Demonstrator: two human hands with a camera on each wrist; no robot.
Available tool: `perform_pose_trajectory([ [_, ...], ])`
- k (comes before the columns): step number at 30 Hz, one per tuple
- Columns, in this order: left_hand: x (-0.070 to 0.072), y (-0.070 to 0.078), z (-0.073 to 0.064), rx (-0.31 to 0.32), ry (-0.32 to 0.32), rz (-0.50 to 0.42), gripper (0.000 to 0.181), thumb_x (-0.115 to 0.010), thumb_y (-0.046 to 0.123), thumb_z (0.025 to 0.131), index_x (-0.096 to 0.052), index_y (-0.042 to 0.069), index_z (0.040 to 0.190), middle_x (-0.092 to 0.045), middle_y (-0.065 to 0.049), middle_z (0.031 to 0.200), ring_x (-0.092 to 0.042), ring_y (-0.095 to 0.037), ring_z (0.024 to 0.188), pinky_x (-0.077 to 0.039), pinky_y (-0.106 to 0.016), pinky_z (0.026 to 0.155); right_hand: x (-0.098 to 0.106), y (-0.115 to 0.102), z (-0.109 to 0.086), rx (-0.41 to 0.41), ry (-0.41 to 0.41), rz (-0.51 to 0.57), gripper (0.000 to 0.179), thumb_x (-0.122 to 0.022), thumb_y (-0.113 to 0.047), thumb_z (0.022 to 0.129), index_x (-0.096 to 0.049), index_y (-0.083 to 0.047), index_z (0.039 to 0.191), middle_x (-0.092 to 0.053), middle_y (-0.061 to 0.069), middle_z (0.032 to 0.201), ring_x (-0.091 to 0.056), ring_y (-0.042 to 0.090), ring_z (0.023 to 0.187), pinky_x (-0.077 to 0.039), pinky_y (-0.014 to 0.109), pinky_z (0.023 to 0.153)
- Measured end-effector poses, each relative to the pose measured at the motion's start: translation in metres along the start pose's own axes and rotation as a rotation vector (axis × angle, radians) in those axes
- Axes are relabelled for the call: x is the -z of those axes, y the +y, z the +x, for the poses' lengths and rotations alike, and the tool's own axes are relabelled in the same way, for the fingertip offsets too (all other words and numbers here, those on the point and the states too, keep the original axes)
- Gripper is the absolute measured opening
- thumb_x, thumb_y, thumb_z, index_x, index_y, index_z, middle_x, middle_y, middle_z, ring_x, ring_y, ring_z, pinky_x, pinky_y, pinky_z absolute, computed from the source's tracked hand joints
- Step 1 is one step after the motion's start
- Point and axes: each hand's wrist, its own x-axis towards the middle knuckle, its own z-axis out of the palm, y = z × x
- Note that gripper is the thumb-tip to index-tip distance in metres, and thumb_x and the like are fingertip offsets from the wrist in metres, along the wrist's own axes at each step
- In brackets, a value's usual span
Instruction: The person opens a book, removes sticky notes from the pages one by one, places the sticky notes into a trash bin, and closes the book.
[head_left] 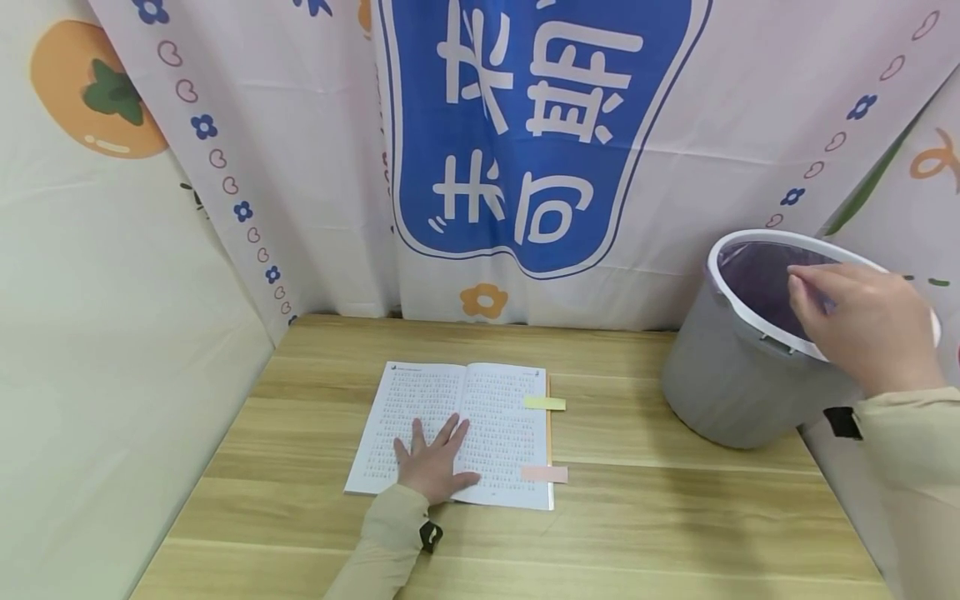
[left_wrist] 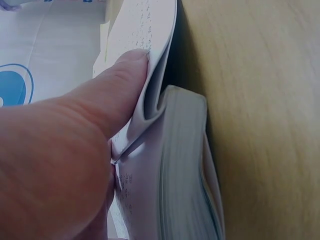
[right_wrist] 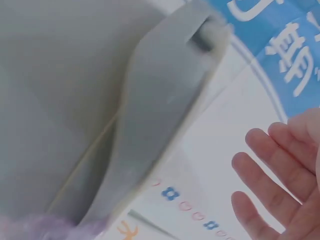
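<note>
An open book (head_left: 498, 442) of printed pages lies on the wooden table. My left hand (head_left: 433, 468) rests on its lower middle with fingers spread, and the thumb presses the right page beside the fold. In the left wrist view the book's page block (left_wrist: 185, 160) shows edge-on under the thumb (left_wrist: 117, 90). A yellow sticky tab (head_left: 545, 403) and a pink sticky tab (head_left: 545, 474) stick out past the right page's edge. Over the rim of a grey trash bin (head_left: 738, 375) hovers my right hand (head_left: 873, 325), fingers loosely bent, with nothing visible in them.
The bin stands at the table's back right, with a white rim ring (head_left: 738, 312) and a purplish liner (head_left: 761, 275) inside. A printed curtain (head_left: 330, 200) hangs behind the table (head_left: 300, 433), and another covers the left side.
</note>
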Motion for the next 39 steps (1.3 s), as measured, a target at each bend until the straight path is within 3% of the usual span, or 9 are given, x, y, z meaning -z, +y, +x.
perform_pose_trajectory([
  [7, -0.001, -0.001, 0.001, -0.001, 0.002, 0.003, 0.088, -0.068, 0.058, 0.085, -0.032, 0.021, 0.156, -0.024, -0.001, 0.163, -0.009, -0.061, 0.140, -0.010, -0.083, 0.100, -0.013, -0.033, -0.009, 0.027, 0.067, 0.087, 0.023, -0.063, -0.016, 0.086, -0.077, 0.000, 0.094, -0.074, 0.017, 0.089, -0.065, 0.044, 0.076, -0.046, 0.059, 0.069],
  [18, -0.003, -0.002, 0.002, -0.010, 0.005, 0.003, 0.087, -0.068, 0.058, 0.086, -0.032, 0.021, 0.156, -0.024, 0.000, 0.163, -0.009, -0.061, 0.140, -0.010, -0.083, 0.100, -0.042, -0.068, -0.036, 0.127, 0.046, 0.168, 0.035, -0.052, -0.025, 0.095, -0.076, 0.000, 0.097, -0.074, 0.015, 0.088, -0.068, 0.038, 0.074, -0.049, 0.054, 0.068],
  [28, -0.003, -0.002, 0.002, -0.010, 0.017, 0.010, 0.087, -0.068, 0.057, 0.086, -0.033, 0.021, 0.156, -0.025, -0.001, 0.162, -0.010, -0.062, 0.139, -0.011, -0.083, 0.100, -0.085, -0.099, -0.082, 0.145, -0.109, 0.235, 0.026, -0.057, -0.016, 0.090, -0.075, 0.001, 0.099, -0.074, 0.014, 0.095, -0.069, 0.035, 0.079, -0.054, 0.050, 0.069],
  [35, -0.006, -0.003, 0.004, -0.011, 0.016, 0.018, 0.088, -0.066, 0.059, 0.086, -0.030, 0.023, 0.157, -0.022, 0.001, 0.163, -0.008, -0.061, 0.140, -0.010, -0.082, 0.101, -0.116, -0.123, -0.121, 0.152, -0.216, 0.258, 0.020, -0.073, -0.006, 0.080, -0.075, 0.000, 0.099, -0.073, 0.014, 0.100, -0.070, 0.032, 0.079, -0.057, 0.047, 0.065],
  [39, -0.008, -0.004, 0.004, -0.007, 0.023, 0.010, 0.089, -0.067, 0.060, 0.085, -0.029, 0.023, 0.157, -0.022, 0.001, 0.163, -0.007, -0.061, 0.140, -0.009, -0.082, 0.101, -0.130, -0.134, -0.138, 0.120, -0.305, 0.286, 0.020, -0.077, -0.004, 0.080, -0.076, -0.001, 0.100, -0.073, 0.013, 0.101, -0.071, 0.030, 0.084, -0.059, 0.045, 0.068],
])
